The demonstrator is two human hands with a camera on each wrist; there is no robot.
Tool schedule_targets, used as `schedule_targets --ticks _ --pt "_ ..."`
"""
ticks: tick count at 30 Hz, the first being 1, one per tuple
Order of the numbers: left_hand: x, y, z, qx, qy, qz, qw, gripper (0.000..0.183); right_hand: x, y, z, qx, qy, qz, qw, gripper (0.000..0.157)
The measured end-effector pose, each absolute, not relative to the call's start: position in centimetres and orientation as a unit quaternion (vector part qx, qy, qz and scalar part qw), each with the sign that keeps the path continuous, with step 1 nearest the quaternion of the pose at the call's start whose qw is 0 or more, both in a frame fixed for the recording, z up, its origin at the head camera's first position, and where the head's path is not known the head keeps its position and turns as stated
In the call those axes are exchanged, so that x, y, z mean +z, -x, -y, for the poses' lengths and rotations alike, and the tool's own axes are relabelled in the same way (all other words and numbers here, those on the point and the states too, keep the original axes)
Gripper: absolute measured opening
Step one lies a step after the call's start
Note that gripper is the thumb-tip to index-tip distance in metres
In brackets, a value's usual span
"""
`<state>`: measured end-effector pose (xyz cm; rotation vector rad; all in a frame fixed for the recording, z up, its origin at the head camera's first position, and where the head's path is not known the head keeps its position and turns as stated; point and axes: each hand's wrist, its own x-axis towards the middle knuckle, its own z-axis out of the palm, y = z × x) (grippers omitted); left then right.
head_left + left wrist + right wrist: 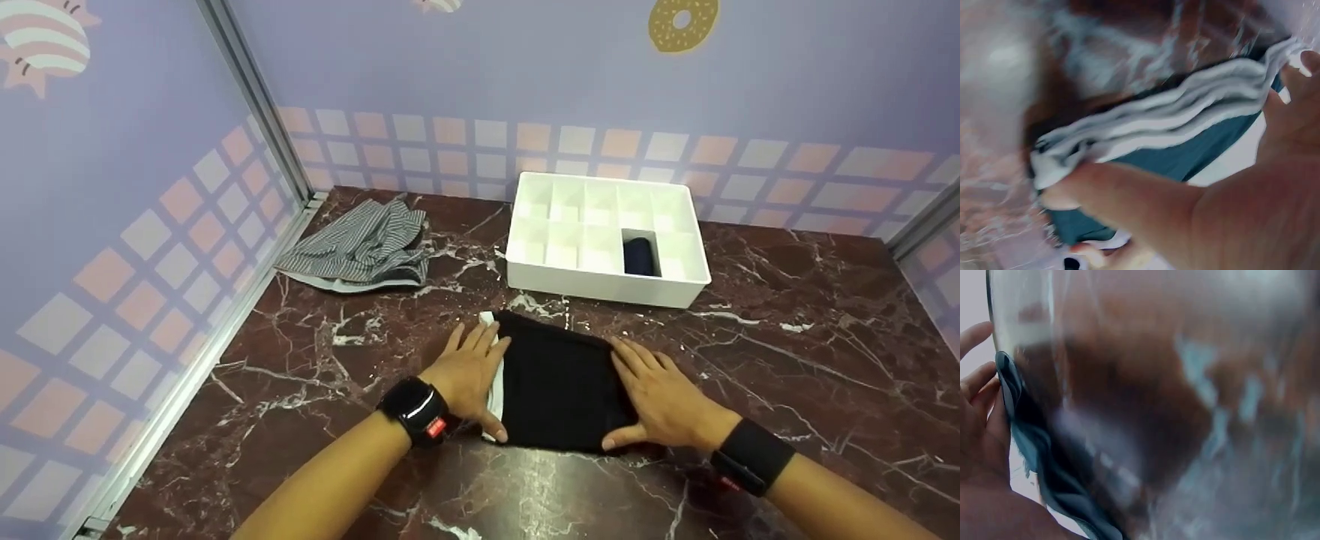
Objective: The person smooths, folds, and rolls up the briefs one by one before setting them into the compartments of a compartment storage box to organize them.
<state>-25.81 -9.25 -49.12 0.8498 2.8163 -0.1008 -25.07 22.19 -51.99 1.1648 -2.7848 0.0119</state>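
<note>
A folded black garment (559,382) with a white band along its left edge lies flat on the table in the head view. My left hand (466,371) rests along that white edge, thumb at the near corner and fingers spread toward the far one. In the left wrist view, its thumb (1123,188) presses against the stacked white layers (1168,121). At the opposite edge, my right hand (667,401) touches the fabric with extended fingers, its thumb by the near corner. The right wrist view shows the garment's wavy edge (1044,461) alongside the fingers.
A white divided box (607,289) stands behind the garment, with a dark rolled cloth (640,256) in one front compartment. Back left lies a crumpled grey striped garment (367,244). Patterned walls (480,67) border the marbled table (322,420) at the back and sides.
</note>
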Motion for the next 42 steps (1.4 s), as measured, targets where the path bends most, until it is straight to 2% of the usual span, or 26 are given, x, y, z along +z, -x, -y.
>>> schedule_targets --ticks 4,8,10,12,19,26,29,34,38,42 --pt "-48.7 24.6 8.8 0.011 -0.363 -0.931 0.035 0.112 -51.3 24.7 -21.9 0.065 -0.421 0.901 0.084 0.11" --pt "-48.1 23.1 8.3 -0.014 -0.455 -0.89 -0.003 0.067 -51.0 24.1 -21.3 0.116 -0.491 0.859 0.083 0.073" --pt "-48.0 22.5 8.1 -0.038 -0.482 -0.875 -0.013 0.053 -51.0 23.7 -21.0 0.119 -0.525 0.839 0.076 0.054" --pt "-48.3 22.1 7.9 -0.06 -0.496 -0.866 -0.017 0.043 -51.2 23.4 -20.8 0.108 -0.55 0.825 0.076 0.044" --pt "-49.8 21.8 8.3 -0.065 -0.491 -0.869 -0.023 0.028 -51.9 22.9 -20.7 0.078 -0.568 0.816 0.076 0.026" --pt "-49.9 21.4 8.6 -0.067 -0.488 -0.867 -0.079 0.014 -51.6 22.4 -20.7 0.094 -0.562 0.816 0.095 0.014" --pt "-49.7 21.4 8.7 -0.009 -0.463 -0.885 -0.043 0.022 -51.4 22.4 -20.8 0.132 -0.533 0.832 0.072 0.01" --pt "-49.7 21.6 8.9 0.09 -0.407 -0.909 0.026 0.036 -51.4 22.8 -21.1 0.201 -0.482 0.852 0.021 0.013" --pt "-49.9 21.7 8.9 0.097 -0.407 -0.908 0.015 0.031 -51.5 23.0 -21.1 0.229 -0.467 0.854 0.01 0.021" --pt "-50.2 21.8 9.0 0.099 -0.409 -0.907 -0.011 0.021 -51.7 23.0 -21.0 0.228 -0.471 0.852 0.022 0.019"
